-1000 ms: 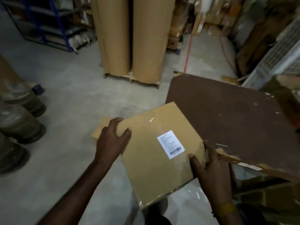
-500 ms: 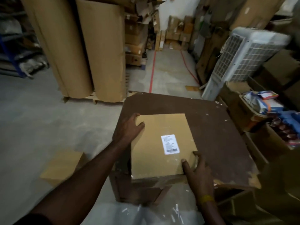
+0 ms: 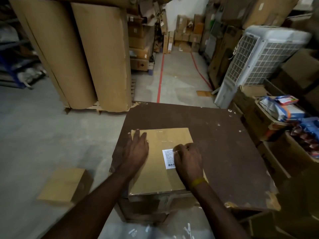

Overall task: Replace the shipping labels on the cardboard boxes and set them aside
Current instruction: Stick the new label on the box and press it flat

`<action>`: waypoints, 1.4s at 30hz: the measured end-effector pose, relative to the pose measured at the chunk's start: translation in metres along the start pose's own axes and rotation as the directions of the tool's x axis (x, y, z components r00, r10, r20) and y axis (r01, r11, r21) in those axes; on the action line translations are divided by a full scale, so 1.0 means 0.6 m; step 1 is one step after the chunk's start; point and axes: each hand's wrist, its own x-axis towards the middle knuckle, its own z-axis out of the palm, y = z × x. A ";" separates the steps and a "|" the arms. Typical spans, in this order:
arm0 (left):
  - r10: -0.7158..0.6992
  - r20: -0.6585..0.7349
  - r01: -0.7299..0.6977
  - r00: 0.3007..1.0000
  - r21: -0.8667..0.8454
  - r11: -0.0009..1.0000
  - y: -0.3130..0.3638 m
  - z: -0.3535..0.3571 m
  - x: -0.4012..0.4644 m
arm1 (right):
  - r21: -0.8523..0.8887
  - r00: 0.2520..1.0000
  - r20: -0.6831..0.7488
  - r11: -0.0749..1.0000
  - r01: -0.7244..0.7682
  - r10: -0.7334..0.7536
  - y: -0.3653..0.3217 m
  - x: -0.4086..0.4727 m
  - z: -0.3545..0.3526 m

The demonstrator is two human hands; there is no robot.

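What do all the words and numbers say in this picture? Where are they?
White shipping label on the cardboard box: rows of small print and a barcode, too small and blurred to read; the right hand covers part of it.
Stickers on the stacked boxes far back: too blurred to read.
Colourful packets on the right: print too blurred to read.
No text here can be read.

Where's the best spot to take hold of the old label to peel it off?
Pinch the label at its upper right corner, coming from the right, where the right hand is curled. It lies flat on the box, so only an edge lifts; the left hand steadies.
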 end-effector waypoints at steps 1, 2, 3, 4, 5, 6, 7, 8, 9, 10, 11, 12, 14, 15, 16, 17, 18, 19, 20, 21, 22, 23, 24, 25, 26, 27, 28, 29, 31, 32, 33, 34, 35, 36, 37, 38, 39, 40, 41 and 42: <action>0.020 0.019 -0.020 1.000 0.014 1.000 0.003 -0.003 0.001 | -0.037 1.000 0.009 0.999 0.017 -0.017 -0.006 0.015 0.011; 0.017 0.035 -0.017 0.999 0.006 1.000 0.007 -0.009 -0.001 | -0.062 0.999 0.028 0.998 0.023 -0.021 -0.010 0.028 0.021; 0.009 0.044 -0.009 0.999 -0.009 1.000 0.010 -0.016 -0.002 | -0.075 0.999 0.043 0.997 0.020 -0.017 -0.013 0.039 0.027; 0.004 0.053 -0.002 0.999 -0.026 1.000 0.012 -0.024 -0.002 | -0.077 0.999 0.051 0.997 0.007 -0.003 -0.014 0.048 0.032; -0.004 0.064 0.007 0.998 -0.041 0.999 0.014 -0.029 -0.004 | -0.078 0.999 0.047 0.997 -0.002 0.006 -0.014 0.054 0.035; -0.006 0.077 0.009 0.997 -0.044 0.999 0.014 -0.034 -0.006 | -0.085 0.999 0.041 0.996 0.006 -0.002 -0.014 0.057 0.037; -0.007 0.087 0.011 0.996 -0.045 0.999 0.015 -0.035 -0.007 | -0.101 0.999 0.040 0.995 0.018 -0.014 -0.014 0.059 0.038; -0.011 0.094 0.016 0.995 -0.052 0.999 0.015 -0.036 -0.007 | -0.113 0.999 0.045 0.993 0.027 -0.022 -0.013 0.059 0.040; -0.015 0.098 0.020 0.995 -0.059 0.998 0.015 -0.035 -0.006 | -0.117 0.998 0.054 0.993 0.031 -0.025 -0.012 0.058 0.041; -0.017 0.100 0.024 0.995 -0.065 0.998 0.015 -0.036 -0.005 | -0.118 0.998 0.059 0.993 0.033 -0.026 -0.010 0.058 0.042; -0.020 0.099 0.027 0.995 -0.070 0.997 0.015 -0.035 -0.005 | -0.118 0.998 0.060 0.992 0.037 -0.030 -0.008 0.057 0.043; -0.022 0.097 0.029 0.995 -0.074 0.997 0.015 -0.034 -0.005 | -0.123 0.998 0.059 0.992 0.041 -0.034 -0.007 0.057 0.044; -0.026 0.102 0.035 0.994 -0.079 0.996 0.015 -0.032 -0.003 | -0.126 0.998 0.055 0.991 0.051 -0.044 -0.007 0.058 0.044; -0.030 0.109 0.039 0.994 -0.080 0.996 0.015 -0.032 -0.002 | -0.126 0.998 0.054 0.991 0.051 -0.045 -0.007 0.058 0.044; -0.034 0.114 0.043 0.993 -0.080 0.996 0.015 -0.031 -0.002 | -0.125 0.998 0.055 0.991 0.049 -0.042 -0.007 0.058 0.046; -0.037 0.117 0.046 0.992 -0.075 0.996 0.016 -0.030 -0.002 | -0.126 0.998 0.053 0.991 0.049 -0.042 -0.006 0.058 0.046; -0.038 0.120 0.047 0.992 -0.073 0.996 0.016 -0.029 -0.002 | -0.127 0.998 0.049 0.991 0.051 -0.045 -0.006 0.057 0.047; -0.039 0.122 0.048 0.992 -0.074 0.996 0.016 -0.029 -0.002 | -0.128 0.998 0.048 0.990 0.051 -0.046 -0.005 0.057 0.048; -0.040 0.122 0.050 0.992 -0.075 0.996 0.015 -0.028 -0.001 | -0.129 0.998 0.052 0.990 0.049 -0.043 -0.004 0.057 0.049; -0.042 0.122 0.052 0.992 -0.077 0.996 0.014 -0.027 0.000 | -0.133 0.997 0.059 0.990 0.048 -0.041 -0.004 0.058 0.049; -0.045 0.123 0.055 0.991 -0.079 0.995 0.014 -0.026 0.000 | -0.141 0.997 0.064 0.989 0.052 -0.044 -0.005 0.057 0.049; -0.048 0.122 0.058 0.991 -0.079 0.995 0.013 -0.024 0.000 | -0.151 0.996 0.071 0.987 0.059 -0.048 -0.004 0.058 0.050; -0.049 0.121 0.059 0.991 -0.078 0.995 0.013 -0.023 0.002 | -0.157 0.996 0.076 0.986 0.062 -0.051 -0.004 0.058 0.050; -0.049 0.122 0.059 0.991 -0.077 0.995 0.013 -0.022 0.002 | -0.154 0.996 0.077 0.986 0.063 -0.051 -0.004 0.058 0.050; -0.050 0.123 0.059 0.991 -0.075 0.995 0.014 -0.021 0.003 | -0.144 0.996 0.076 0.988 0.060 -0.049 -0.003 0.058 0.049; -0.050 0.123 0.060 0.991 -0.074 0.995 0.013 -0.019 0.004 | -0.132 0.996 0.077 0.990 0.054 -0.044 -0.002 0.059 0.049; -0.052 0.125 0.062 0.991 -0.074 0.995 0.013 -0.018 0.004 | -0.120 0.996 0.079 0.992 0.047 -0.038 -0.001 0.059 0.049; -0.052 0.125 0.062 0.991 -0.076 0.995 0.012 -0.017 0.005 | -0.115 0.996 0.081 0.992 0.043 -0.034 -0.001 0.060 0.049; -0.049 0.117 0.058 0.992 -0.073 0.996 0.012 -0.015 0.005 | -0.132 0.995 0.086 0.990 0.051 -0.040 -0.002 0.060 0.049; -0.049 0.116 0.057 0.992 -0.068 0.996 0.012 -0.014 0.006 | -0.145 0.995 0.091 0.988 0.056 -0.043 -0.003 0.060 0.048; -0.050 0.114 0.058 0.992 -0.065 0.996 0.011 -0.012 0.006 | -0.148 0.995 0.094 0.987 0.059 -0.045 -0.003 0.060 0.048; -0.051 0.113 0.058 0.992 -0.067 0.996 0.011 -0.011 0.007 | -0.140 0.995 0.092 0.988 0.059 -0.046 -0.003 0.059 0.047; -0.049 0.112 0.057 0.993 -0.069 0.996 0.010 -0.010 0.008 | -0.128 0.995 0.089 0.990 0.057 -0.046 -0.003 0.059 0.046; -0.049 0.113 0.057 0.992 -0.073 0.996 0.009 -0.009 0.008 | -0.119 0.995 0.084 0.991 0.055 -0.045 -0.002 0.058 0.046; -0.049 0.118 0.058 0.992 -0.076 0.995 0.008 -0.007 0.009 | -0.117 0.996 0.081 0.992 0.054 -0.045 -0.002 0.058 0.047; -0.052 0.123 0.061 0.991 -0.076 0.995 0.007 -0.006 0.010 | -0.125 0.996 0.083 0.991 0.056 -0.046 -0.001 0.059 0.047; -0.054 0.126 0.064 0.991 -0.076 0.995 0.006 -0.004 0.012 | -0.140 0.995 0.088 0.988 0.062 -0.050 -0.002 0.059 0.048; -0.054 0.126 0.064 0.991 -0.075 0.995 0.005 -0.002 0.013 | -0.151 0.994 0.093 0.986 0.068 -0.054 -0.002 0.059 0.049; -0.053 0.122 0.063 0.991 -0.075 0.995 0.004 0.000 0.014 | -0.149 0.994 0.092 0.986 0.071 -0.057 -0.002 0.059 0.049; -0.052 0.119 0.061 0.992 -0.078 0.995 0.003 0.002 0.014 | -0.135 0.995 0.086 0.989 0.069 -0.057 -0.002 0.059 0.049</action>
